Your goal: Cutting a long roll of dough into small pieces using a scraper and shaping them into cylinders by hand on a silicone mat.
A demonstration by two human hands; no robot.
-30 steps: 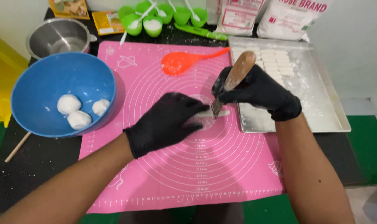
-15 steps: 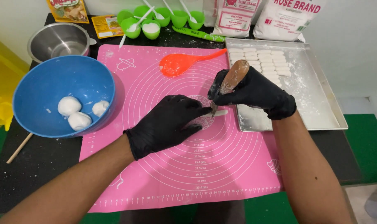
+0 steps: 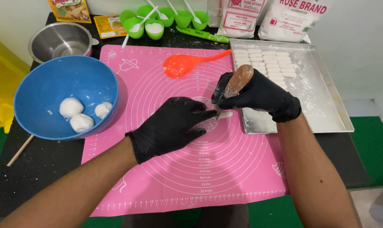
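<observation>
Both hands wear black gloves over a pink silicone mat (image 3: 191,169). My right hand (image 3: 259,95) grips a knife with a wooden handle (image 3: 238,79), its blade pointing down onto a thin white strip of dough (image 3: 225,115) on the mat. My left hand (image 3: 172,126) lies flat on the mat with its fingertips pressing on the dough just left of the blade. The blade itself is mostly hidden behind the fingers.
A floured metal tray (image 3: 318,97) at right holds rows of cut dough pieces (image 3: 265,63). A blue bowl (image 3: 65,99) at left holds three dough balls. An orange spoon (image 3: 187,64), steel pot (image 3: 60,40), green cups (image 3: 157,19) and flour bags (image 3: 292,17) stand behind.
The view has shifted slightly. My right hand has tilted the knife lower and brought its blade down beside my left fingertips; the left hand stays on the dough.
</observation>
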